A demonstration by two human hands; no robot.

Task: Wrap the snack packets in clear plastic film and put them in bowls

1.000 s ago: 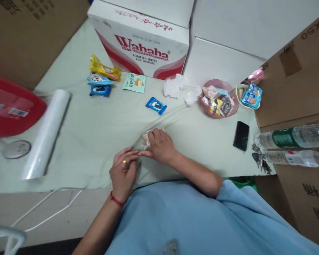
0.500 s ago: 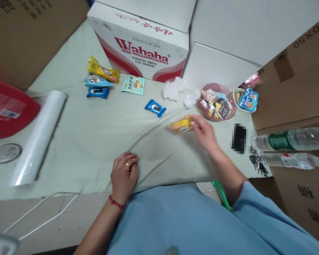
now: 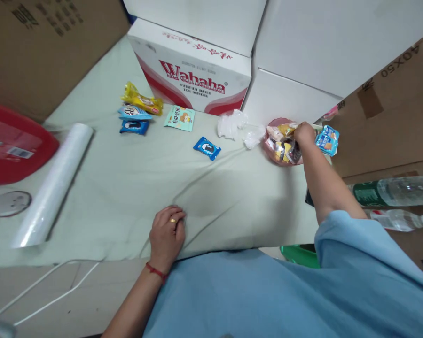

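My right hand reaches over the pink bowl at the right, pinching a yellow snack packet at the bowl's top. Several wrapped snacks lie in that bowl, among them a yellow-and-black packet. My left hand rests near the front edge of the cloth-covered table, its fingers curled together with nothing seen in them. A blue snack packet lies by itself beyond it. Farther back are a light green packet and a small group with a yellow packet, a light blue packet and a dark blue packet.
A crumpled clear plastic bag lies left of the bowl. Blue biscuit packets sit to its right. Plastic bottles stand out at the right edge. At left are a plastic film roll and a red container. A Wahaba-style white carton stands behind.
My right hand has carried the yellow snack packet from above the table rightward and away from me to the pink bowl. My left hand stays in place.
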